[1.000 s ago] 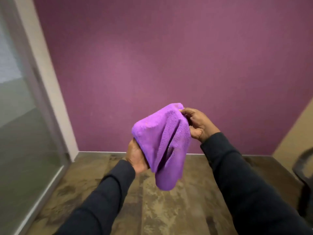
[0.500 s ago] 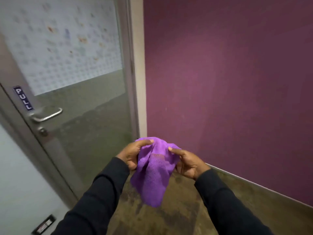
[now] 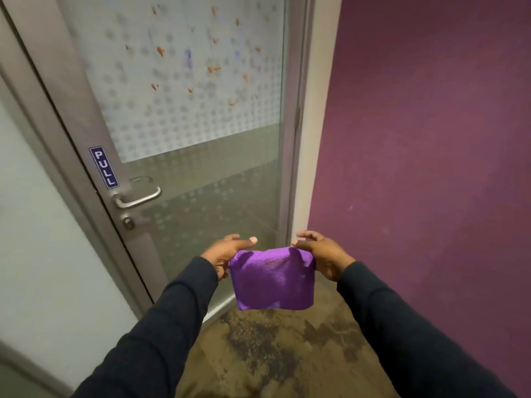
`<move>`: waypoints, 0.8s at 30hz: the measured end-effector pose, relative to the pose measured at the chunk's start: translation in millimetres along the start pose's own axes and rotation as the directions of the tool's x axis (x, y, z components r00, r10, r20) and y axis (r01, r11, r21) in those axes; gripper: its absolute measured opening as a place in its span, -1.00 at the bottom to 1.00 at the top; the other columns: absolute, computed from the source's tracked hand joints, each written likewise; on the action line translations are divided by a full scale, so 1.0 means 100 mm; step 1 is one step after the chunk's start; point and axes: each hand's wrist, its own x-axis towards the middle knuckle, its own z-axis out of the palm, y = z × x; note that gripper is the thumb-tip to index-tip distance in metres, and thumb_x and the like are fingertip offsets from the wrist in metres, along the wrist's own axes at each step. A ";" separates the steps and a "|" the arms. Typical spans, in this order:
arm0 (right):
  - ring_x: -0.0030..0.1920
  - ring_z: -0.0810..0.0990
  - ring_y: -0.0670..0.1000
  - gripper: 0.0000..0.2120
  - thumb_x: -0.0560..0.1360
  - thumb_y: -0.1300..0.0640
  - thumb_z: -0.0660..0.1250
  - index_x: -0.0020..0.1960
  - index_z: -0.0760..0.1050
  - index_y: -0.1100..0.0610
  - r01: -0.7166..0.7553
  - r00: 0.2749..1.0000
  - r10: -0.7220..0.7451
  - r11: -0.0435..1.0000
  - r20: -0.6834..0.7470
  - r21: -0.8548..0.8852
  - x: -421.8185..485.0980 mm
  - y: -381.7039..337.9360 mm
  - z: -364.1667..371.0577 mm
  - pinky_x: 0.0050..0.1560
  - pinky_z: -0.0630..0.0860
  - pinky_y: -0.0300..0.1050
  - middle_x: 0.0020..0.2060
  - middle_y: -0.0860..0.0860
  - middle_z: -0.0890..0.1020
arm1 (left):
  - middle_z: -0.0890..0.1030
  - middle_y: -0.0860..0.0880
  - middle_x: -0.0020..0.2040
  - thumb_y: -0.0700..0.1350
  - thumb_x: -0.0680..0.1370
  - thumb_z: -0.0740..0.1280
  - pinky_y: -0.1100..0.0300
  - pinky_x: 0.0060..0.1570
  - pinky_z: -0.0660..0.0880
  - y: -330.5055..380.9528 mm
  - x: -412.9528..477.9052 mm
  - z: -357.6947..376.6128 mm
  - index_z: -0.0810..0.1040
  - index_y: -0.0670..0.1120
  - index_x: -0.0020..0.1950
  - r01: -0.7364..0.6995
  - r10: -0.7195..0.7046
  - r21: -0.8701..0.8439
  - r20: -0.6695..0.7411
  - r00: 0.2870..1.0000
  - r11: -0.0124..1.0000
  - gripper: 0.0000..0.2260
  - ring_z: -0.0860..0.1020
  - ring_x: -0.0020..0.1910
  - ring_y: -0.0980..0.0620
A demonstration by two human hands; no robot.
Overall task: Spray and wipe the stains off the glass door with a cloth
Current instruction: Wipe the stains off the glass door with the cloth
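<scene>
The glass door (image 3: 201,173) fills the left and centre, its upper pane frosted with a dot pattern. Orange and purple stains (image 3: 201,61) are scattered over that frosted part. A purple cloth (image 3: 273,278), folded into a rough rectangle, hangs in front of the door's lower edge. My left hand (image 3: 227,252) pinches its top left corner and my right hand (image 3: 319,251) pinches its top right corner, holding it stretched between them. No spray bottle is in view.
A metal lever handle (image 3: 138,198) and a keyhole sit on the door's left stile under a blue PULL sticker (image 3: 104,167). A purple wall (image 3: 431,168) stands close on the right. A pale panel (image 3: 43,225) flanks the door at left. Mottled brown floor (image 3: 275,349) lies below.
The view has swung left from the purple wall to face the door. The bunched cloth is now folded flat and held by its top corners between both hands.
</scene>
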 end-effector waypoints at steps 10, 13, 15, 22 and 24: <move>0.05 0.59 0.14 -0.72 0.51 0.16 0.35 0.20 0.62 0.14 0.369 0.923 -0.155 0.108 0.351 -0.923 1.28 -0.92 0.55 -0.06 0.39 -0.19 0.11 0.13 0.68 | 0.57 -0.05 0.09 -0.20 0.41 0.56 0.23 0.11 0.45 0.58 1.21 -0.54 0.56 -0.17 0.25 -0.277 0.233 0.642 0.155 0.960 0.715 -0.57 0.52 0.05 0.03; -0.05 0.56 0.14 -0.76 0.50 0.20 0.30 0.11 0.65 0.15 0.361 0.920 -0.204 0.102 0.336 -0.927 1.72 -1.17 0.71 -0.11 0.35 -0.20 0.04 0.15 0.69 | 0.61 -0.08 0.12 -0.14 0.43 0.53 0.16 0.09 0.46 0.81 1.66 -0.71 0.57 -0.13 0.21 -0.226 0.279 0.827 0.087 0.956 0.516 -0.62 0.56 0.12 -0.08; -0.07 0.58 0.15 -0.78 0.47 0.22 0.30 0.06 0.66 0.16 0.371 0.908 -0.250 0.107 0.337 -0.922 2.00 -1.33 0.81 -0.14 0.33 -0.21 -0.02 0.16 0.70 | 0.63 -0.11 0.17 -0.11 0.46 0.49 0.17 0.06 0.45 0.98 1.91 -0.84 0.60 -0.13 0.19 -0.190 0.332 0.888 0.045 0.942 0.419 -0.68 0.56 0.17 -0.13; -0.11 0.65 0.08 -0.89 0.43 0.19 0.35 -0.14 0.66 0.11 0.417 0.886 -0.316 0.224 0.339 -0.881 2.82 -1.65 0.97 -0.16 0.46 -0.17 -0.18 0.09 0.71 | 0.47 -0.13 0.19 -0.02 0.48 0.47 0.17 0.15 0.41 1.43 2.52 -1.21 0.63 -0.12 0.16 -0.200 0.461 0.905 0.005 0.887 0.375 -0.70 0.50 0.19 -0.13; -0.13 0.62 0.00 -0.89 0.45 0.19 0.37 -0.17 0.66 0.05 0.436 0.878 -0.330 0.249 0.347 -0.865 2.99 -1.74 0.98 -0.16 0.44 -0.19 -0.21 0.02 0.70 | 0.53 -0.12 0.15 -0.04 0.48 0.45 0.16 0.08 0.45 1.50 2.64 -1.27 0.64 -0.12 0.08 -0.202 0.493 0.898 -0.019 0.870 0.392 -0.76 0.53 0.14 -0.13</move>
